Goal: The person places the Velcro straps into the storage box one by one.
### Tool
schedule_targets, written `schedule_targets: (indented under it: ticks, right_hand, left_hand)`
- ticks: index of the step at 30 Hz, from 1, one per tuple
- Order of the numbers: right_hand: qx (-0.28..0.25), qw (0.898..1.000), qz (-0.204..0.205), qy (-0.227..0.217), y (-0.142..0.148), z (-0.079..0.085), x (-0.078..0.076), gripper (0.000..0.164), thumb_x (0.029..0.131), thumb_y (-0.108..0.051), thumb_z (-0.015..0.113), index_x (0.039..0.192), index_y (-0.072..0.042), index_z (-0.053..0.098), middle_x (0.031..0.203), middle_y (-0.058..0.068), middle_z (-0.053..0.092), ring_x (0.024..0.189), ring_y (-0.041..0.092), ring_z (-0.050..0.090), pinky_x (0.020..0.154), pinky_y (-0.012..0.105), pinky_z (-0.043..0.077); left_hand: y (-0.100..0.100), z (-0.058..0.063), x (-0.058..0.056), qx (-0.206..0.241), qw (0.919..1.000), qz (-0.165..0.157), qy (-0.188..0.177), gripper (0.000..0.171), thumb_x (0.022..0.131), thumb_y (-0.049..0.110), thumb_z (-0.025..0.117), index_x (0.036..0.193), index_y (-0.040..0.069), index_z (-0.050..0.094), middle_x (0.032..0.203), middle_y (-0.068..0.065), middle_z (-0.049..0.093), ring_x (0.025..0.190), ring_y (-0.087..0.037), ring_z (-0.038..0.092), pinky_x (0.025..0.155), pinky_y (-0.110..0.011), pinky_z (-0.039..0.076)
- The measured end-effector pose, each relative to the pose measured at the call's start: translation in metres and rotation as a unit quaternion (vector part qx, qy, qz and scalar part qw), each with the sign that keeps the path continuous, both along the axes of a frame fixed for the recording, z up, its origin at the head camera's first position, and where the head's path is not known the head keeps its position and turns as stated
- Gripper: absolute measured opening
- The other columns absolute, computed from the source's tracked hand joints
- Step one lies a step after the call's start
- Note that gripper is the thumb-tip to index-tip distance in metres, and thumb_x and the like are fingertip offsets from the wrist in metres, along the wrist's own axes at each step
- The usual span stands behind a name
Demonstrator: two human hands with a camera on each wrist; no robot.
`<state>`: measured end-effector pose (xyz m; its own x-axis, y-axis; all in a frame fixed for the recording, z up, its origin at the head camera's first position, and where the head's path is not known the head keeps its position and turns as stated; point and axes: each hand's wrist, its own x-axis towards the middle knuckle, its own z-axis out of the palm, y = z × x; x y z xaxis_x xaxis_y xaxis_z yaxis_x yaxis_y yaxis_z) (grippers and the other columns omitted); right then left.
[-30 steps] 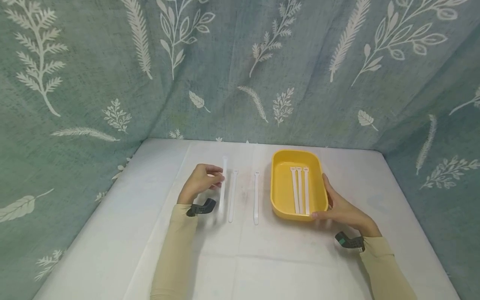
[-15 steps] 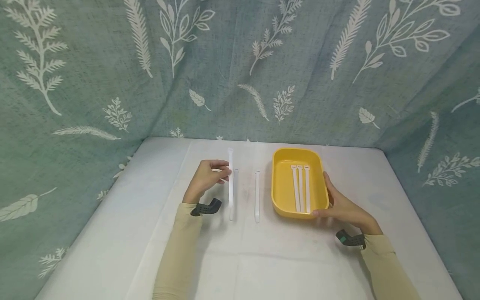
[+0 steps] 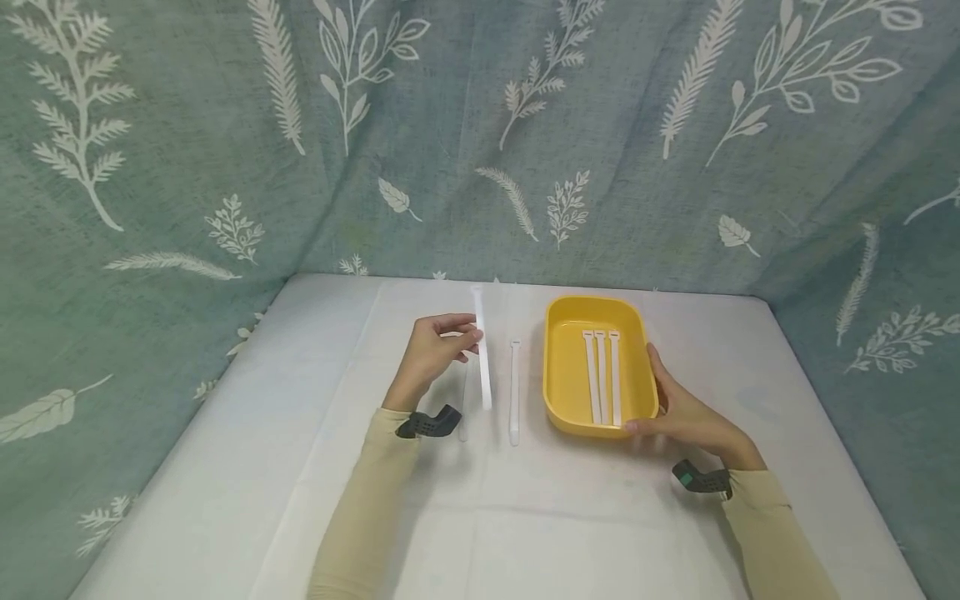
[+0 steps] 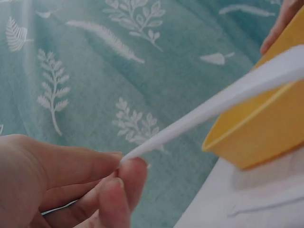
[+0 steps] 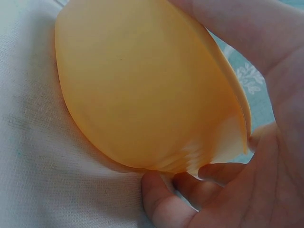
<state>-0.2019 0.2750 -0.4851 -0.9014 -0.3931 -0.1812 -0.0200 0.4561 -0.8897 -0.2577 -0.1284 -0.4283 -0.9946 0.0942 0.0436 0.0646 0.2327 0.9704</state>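
Observation:
My left hand (image 3: 437, 348) pinches a white strap-type cable tie (image 3: 483, 362) between thumb and fingers, holding it lengthwise above the table. In the left wrist view that cable tie (image 4: 190, 119) stretches from the fingertips toward the tray. A second cable tie (image 3: 466, 404) lies below, partly hidden by the hand and the held one. Farther right another cable tie (image 3: 514, 392) lies flat. My right hand (image 3: 690, 421) grips the yellow tray (image 3: 555, 417) at its near right corner. Inside the tray, three cable ties (image 3: 601, 379) lie side by side, slotted heads away from me.
A white cloth (image 3: 570, 533) covers the table. Green-blue curtains (image 3: 465, 208) with a white leaf print hang behind it and along both sides. Dark wrist cameras (image 3: 431, 423) are strapped over the beige sleeves.
My left hand has lifted the cable tie and carried it to the right, past the one lying beneath. The right hand and the tray have stayed in place.

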Motion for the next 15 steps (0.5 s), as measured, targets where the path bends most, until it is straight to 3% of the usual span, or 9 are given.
schedule_targets:
  ticks: [7, 15]
  right_hand:
    - [0.000, 1.000, 0.001, 0.002, -0.002, 0.001, 0.000, 0.139, 0.081, -0.025, 0.087, 0.160, -0.028, -0.028, 0.173, 0.010, -0.024, 0.159, 0.050, -0.007, 0.121, 0.077, 0.007]
    - [-0.011, 1.000, 0.000, 0.013, -0.001, -0.001, 0.001, 0.140, 0.080, -0.025, 0.088, 0.161, -0.028, -0.026, 0.173, 0.009, -0.024, 0.160, 0.048, -0.011, 0.122, 0.076, 0.004]
  left_hand:
    - [0.011, 0.009, 0.005, 0.038, 0.9991, 0.011, 0.015, 0.036, 0.094, 0.012, 0.076, 0.127, 0.000, 0.071, 0.112, -0.025, 0.074, 0.074, -0.007, 0.072, 0.063, -0.019, 0.057]
    - [0.030, 0.018, -0.002, 0.039, 0.9990, 0.013, 0.016, 0.034, 0.094, 0.012, 0.076, 0.126, 0.004, 0.072, 0.111, -0.019, 0.076, 0.081, -0.017, 0.074, 0.065, -0.020, 0.058]
